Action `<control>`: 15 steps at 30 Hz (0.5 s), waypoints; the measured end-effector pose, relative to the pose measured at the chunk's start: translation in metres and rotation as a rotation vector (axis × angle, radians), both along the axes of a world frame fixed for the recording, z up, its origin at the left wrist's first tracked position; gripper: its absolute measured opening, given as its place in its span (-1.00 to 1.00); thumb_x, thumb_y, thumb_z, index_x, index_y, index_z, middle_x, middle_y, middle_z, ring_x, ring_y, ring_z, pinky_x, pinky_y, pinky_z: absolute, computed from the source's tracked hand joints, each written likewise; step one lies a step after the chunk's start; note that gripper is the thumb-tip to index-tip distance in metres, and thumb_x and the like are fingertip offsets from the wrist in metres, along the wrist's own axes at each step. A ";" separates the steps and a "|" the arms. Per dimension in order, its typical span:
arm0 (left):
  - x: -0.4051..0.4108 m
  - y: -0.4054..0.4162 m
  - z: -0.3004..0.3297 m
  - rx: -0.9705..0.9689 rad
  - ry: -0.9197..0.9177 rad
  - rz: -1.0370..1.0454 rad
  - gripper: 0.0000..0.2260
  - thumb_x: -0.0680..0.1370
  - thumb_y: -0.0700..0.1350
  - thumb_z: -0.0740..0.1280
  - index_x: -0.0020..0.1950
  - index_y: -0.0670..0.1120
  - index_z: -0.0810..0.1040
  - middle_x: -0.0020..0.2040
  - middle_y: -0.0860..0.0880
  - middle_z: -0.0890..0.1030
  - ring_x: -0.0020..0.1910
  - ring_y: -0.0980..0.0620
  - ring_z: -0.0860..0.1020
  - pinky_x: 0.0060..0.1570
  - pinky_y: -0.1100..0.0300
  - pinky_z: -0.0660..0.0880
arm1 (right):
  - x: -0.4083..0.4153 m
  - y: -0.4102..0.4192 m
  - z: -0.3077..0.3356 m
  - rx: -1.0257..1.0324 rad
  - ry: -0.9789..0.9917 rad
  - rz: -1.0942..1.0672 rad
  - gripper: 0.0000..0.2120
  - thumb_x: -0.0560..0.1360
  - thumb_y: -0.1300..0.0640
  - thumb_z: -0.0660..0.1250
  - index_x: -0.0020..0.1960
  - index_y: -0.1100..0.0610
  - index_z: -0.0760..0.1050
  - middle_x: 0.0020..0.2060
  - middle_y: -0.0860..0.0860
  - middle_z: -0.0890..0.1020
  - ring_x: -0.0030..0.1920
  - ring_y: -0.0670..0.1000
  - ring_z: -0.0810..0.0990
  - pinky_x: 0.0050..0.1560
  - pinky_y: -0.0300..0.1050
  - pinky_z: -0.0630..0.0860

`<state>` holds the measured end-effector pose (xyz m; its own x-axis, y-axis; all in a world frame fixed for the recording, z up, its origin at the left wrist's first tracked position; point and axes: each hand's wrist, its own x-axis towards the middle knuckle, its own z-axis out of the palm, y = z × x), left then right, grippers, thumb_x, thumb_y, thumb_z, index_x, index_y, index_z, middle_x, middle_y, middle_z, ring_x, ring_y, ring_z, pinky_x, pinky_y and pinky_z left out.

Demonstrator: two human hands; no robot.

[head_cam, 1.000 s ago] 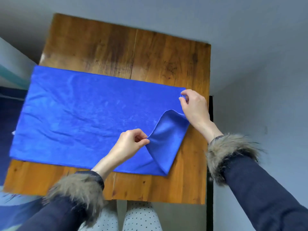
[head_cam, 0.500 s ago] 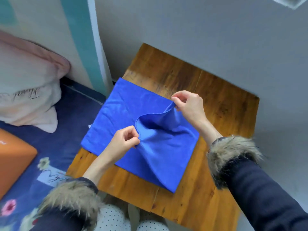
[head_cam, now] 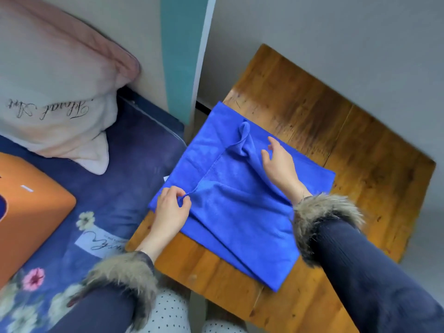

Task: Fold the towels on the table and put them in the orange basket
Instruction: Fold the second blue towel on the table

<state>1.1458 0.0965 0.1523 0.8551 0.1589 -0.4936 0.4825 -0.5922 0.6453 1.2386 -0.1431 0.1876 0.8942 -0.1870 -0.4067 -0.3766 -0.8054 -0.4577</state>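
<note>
A blue towel [head_cam: 230, 212] lies folded over on itself on the wooden table [head_cam: 348, 150], its left edge hanging past the table's left side. My left hand [head_cam: 171, 210] pinches the near-left corner of the upper layer. My right hand [head_cam: 278, 162] rests flat on the towel with fingers spread, just right of a bunched-up far corner [head_cam: 245, 133] that stands loose. The orange basket [head_cam: 28, 222] sits on the bed at the far left, partly out of frame.
A pink and white pillow [head_cam: 57, 92] leans against the wall on the dark blue flowered bedding [head_cam: 125, 164]. A teal and white panel [head_cam: 182, 51] stands between bed and table. A grey wall runs behind the table.
Both hands carried the towel's right end over to the left, doubling it. My right hand let go of its corner and now lies flat; the camera view swung left.
</note>
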 end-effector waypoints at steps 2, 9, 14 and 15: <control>0.001 -0.004 -0.009 0.061 0.019 -0.053 -0.91 0.54 -0.12 0.29 -0.01 -0.12 0.47 -0.01 0.00 0.42 0.07 -0.04 0.34 -0.01 0.27 0.20 | -0.008 -0.014 -0.018 -0.109 0.065 0.065 -0.53 0.61 0.12 0.09 0.48 0.22 0.15 0.45 0.16 0.26 0.46 0.13 0.18 0.38 -0.01 0.18; 0.011 -0.013 -0.013 0.273 0.025 -0.198 -0.78 0.54 -0.08 0.26 0.15 -0.12 0.45 0.11 -0.11 0.38 0.17 -0.15 0.30 0.09 0.00 0.31 | -0.035 -0.029 -0.038 -0.316 0.227 0.171 -0.52 0.64 0.03 -0.03 0.53 0.03 0.00 0.53 -0.04 -0.08 0.52 0.03 -0.11 0.35 0.30 0.15; 0.019 -0.026 -0.009 0.343 -0.031 -0.331 -0.64 0.54 -0.08 0.27 0.30 -0.15 0.41 0.23 -0.15 0.36 0.23 -0.18 0.27 0.12 -0.08 0.29 | -0.049 -0.039 -0.035 -0.309 0.257 0.052 -0.51 0.63 0.06 -0.01 0.53 0.01 -0.03 0.53 -0.04 -0.08 0.52 0.06 -0.08 0.34 0.20 0.28; 0.024 -0.028 -0.009 0.342 -0.049 -0.364 -0.64 0.54 -0.09 0.26 0.31 -0.16 0.41 0.24 -0.16 0.36 0.26 -0.18 0.27 0.14 -0.09 0.28 | -0.055 -0.045 -0.033 -0.315 0.275 0.025 -0.50 0.63 0.08 0.02 0.53 0.02 -0.03 0.53 -0.03 -0.07 0.52 0.07 -0.06 0.33 0.17 0.30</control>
<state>1.1695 0.0683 0.1429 0.9060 -0.0085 -0.4231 0.1790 -0.8983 0.4013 1.1835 -0.1882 0.1550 0.7662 -0.3201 -0.5572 -0.4290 -0.9004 -0.0726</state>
